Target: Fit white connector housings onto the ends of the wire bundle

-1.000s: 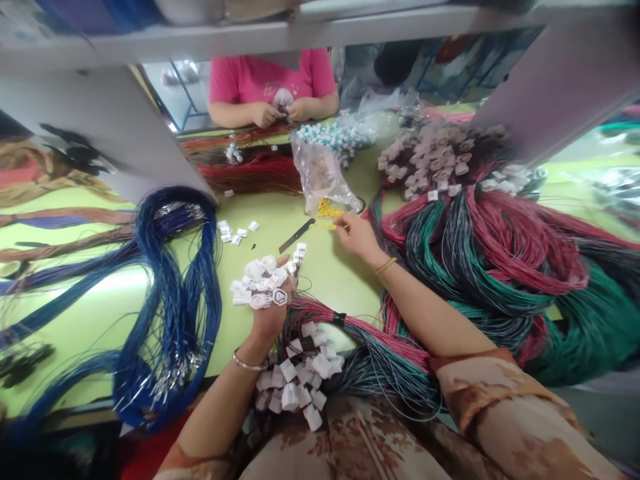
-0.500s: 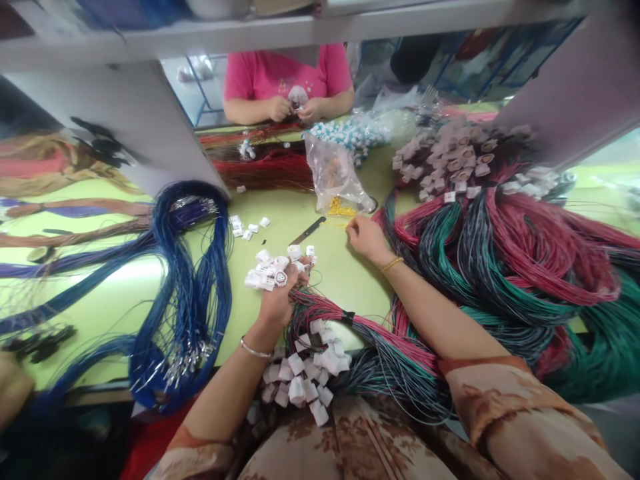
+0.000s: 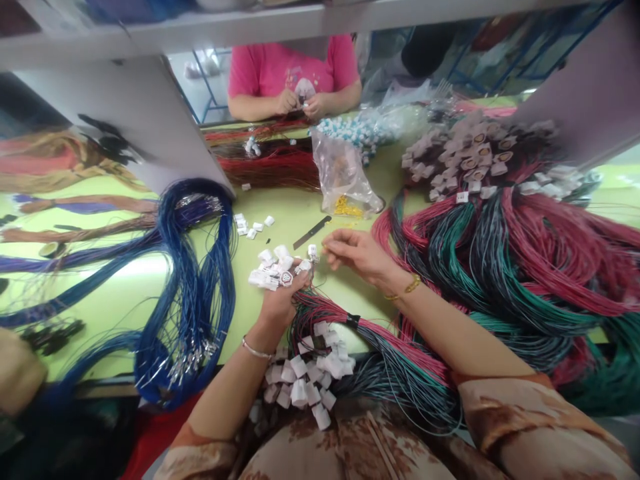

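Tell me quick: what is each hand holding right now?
Left hand: closed on a bunch of white connectors.
Right hand: fingers pinched; what they hold cannot be told.

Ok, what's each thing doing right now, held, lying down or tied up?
Left hand, shut around white plugs.
Right hand, fingertips pinched beside the plugs; whether it holds anything, unclear.
Plastic bag, lying on the table.
Blue wires, looped, lying flat.
Red and green wires, tied by black band.

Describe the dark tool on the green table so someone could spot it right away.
On the green table, find the clear bag of yellow bits. Just in front of it, beyond the right hand, lies the tool: the only thin, dark, straight strip among white connectors and wires.
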A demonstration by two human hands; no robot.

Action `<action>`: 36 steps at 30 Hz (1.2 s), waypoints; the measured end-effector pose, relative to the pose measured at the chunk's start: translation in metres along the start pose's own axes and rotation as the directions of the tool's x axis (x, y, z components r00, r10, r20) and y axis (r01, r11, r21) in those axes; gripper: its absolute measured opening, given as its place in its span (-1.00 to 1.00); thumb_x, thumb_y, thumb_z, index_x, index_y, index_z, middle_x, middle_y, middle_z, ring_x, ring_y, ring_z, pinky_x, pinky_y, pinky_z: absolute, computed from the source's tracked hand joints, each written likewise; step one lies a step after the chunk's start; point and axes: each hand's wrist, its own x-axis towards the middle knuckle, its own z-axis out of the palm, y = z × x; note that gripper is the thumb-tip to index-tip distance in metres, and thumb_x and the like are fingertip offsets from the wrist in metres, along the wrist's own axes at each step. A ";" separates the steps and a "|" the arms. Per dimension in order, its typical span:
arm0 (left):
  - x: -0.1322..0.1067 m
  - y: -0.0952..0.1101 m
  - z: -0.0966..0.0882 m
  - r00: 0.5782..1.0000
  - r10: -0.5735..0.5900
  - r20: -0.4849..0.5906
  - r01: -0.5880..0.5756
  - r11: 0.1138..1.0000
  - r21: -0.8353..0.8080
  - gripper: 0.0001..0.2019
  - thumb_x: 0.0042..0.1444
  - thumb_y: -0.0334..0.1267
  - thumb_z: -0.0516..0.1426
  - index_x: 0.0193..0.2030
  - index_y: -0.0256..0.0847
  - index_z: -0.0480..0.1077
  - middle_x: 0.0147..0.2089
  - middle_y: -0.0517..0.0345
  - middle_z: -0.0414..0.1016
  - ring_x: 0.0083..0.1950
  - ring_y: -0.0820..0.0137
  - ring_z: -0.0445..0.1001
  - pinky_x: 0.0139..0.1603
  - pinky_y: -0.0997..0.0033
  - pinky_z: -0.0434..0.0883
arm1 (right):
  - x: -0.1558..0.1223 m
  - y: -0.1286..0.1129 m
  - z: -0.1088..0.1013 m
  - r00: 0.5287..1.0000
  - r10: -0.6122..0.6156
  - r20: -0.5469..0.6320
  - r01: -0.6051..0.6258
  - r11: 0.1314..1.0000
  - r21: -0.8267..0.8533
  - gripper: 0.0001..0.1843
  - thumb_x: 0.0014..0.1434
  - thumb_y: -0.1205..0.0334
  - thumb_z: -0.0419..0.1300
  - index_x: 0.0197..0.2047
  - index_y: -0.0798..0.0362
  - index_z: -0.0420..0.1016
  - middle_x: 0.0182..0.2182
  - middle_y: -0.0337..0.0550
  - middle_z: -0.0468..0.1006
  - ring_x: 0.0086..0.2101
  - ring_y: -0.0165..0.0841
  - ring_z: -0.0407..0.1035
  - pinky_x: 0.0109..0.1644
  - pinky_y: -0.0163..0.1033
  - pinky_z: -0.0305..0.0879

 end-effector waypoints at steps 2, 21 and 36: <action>0.000 0.002 0.001 1.000 -0.004 0.004 0.004 1.000 0.015 -0.65 -0.25 -0.19 0.49 -0.34 -0.23 0.52 -0.48 0.25 0.45 -0.46 0.51 0.38 -0.38 0.46 0.38 | -0.007 -0.002 0.009 0.998 0.012 0.057 -0.011 1.000 -0.023 -0.66 0.07 0.05 0.42 -0.22 0.09 0.49 -0.42 -0.21 0.57 -0.48 -0.47 0.46 -0.38 -0.31 0.47; 0.000 0.001 0.000 0.998 0.040 0.045 -0.045 0.993 0.108 -0.75 -0.19 -0.23 0.45 -0.32 -0.22 0.63 -0.20 0.07 0.66 -0.18 0.31 0.57 -0.01 0.29 0.48 | -0.025 -0.003 0.034 0.839 -0.527 0.135 0.476 0.590 -0.652 -0.94 0.27 0.35 0.11 -0.27 0.03 0.36 -0.40 -0.24 0.46 -0.41 -0.43 0.29 -0.30 -0.27 0.25; -0.004 -0.005 0.006 0.967 0.230 -0.113 -0.195 0.946 0.258 -0.80 -0.17 -0.23 0.41 -0.42 -0.20 0.53 -0.36 0.19 0.58 -0.23 0.31 0.55 0.05 0.18 0.48 | -0.034 0.016 0.048 0.757 -0.598 0.263 0.537 0.340 -0.772 -0.78 0.33 0.37 0.00 -0.02 0.05 0.38 -0.20 -0.07 0.59 -0.24 -0.33 0.46 -0.18 -0.22 0.39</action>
